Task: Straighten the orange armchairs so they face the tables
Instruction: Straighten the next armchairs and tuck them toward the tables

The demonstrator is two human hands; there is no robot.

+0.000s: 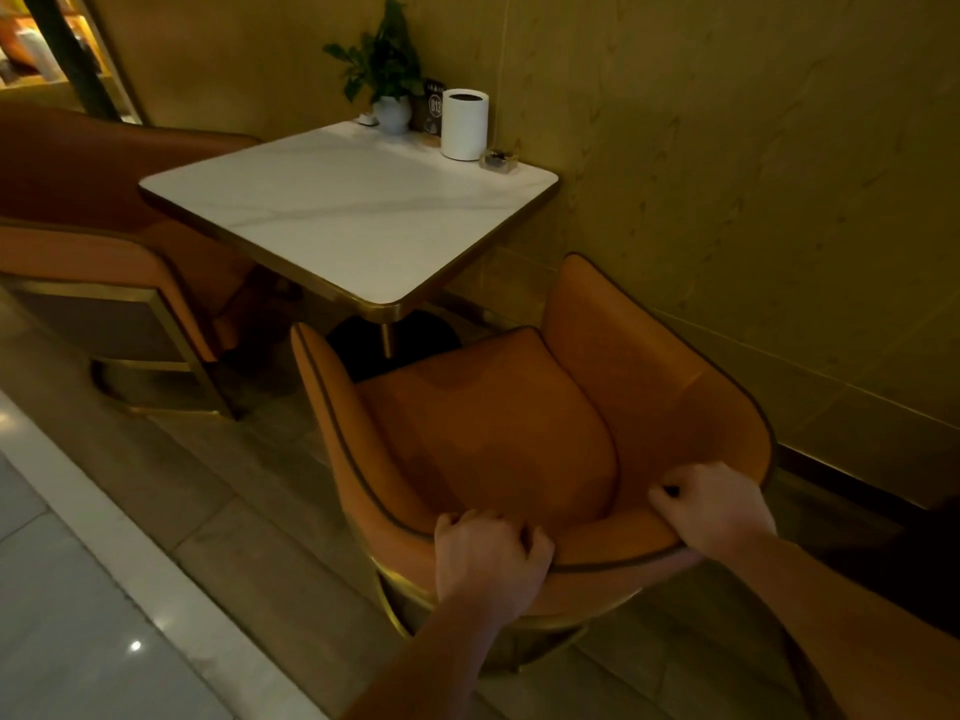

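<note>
Armchair (498, 433) backrest rim: both hands, L (488, 558) & R (714, 509), curled over it.

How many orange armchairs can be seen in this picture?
2. The near armchair, gripped by the left hand and right hand; the far armchair, left of the table. Others may be hidden.

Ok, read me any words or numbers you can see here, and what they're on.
"013": on the dark sign between the vase and the white canister, on the table.
The sign's smaller print: too blurred to read.
No other text shows.
</note>
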